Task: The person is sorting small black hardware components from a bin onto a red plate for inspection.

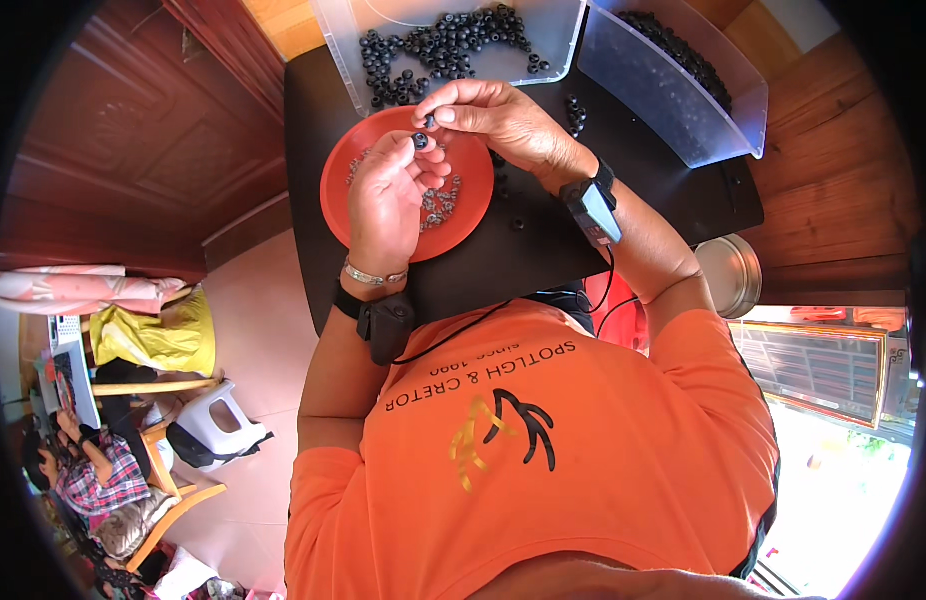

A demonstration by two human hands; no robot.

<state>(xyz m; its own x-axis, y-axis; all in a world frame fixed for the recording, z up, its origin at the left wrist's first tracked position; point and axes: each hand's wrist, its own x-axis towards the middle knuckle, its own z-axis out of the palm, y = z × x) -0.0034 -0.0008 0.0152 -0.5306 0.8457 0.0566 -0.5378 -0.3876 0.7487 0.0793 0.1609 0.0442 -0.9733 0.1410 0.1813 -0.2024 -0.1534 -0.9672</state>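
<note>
Over a red plate my left hand is closed, pinching a small round black part with a hole in its face. Small silvery metal pieces lie scattered on the plate. My right hand meets the left from above, thumb and forefinger closed on another small black piece. That piece is too small and too covered to name. Just beyond the hands, a clear plastic bin holds many similar black round parts.
A second clear bin of black parts stands at the far right. Loose black parts lie on the dark table. A round metal tin is by its right edge. At left are a white stool and another person.
</note>
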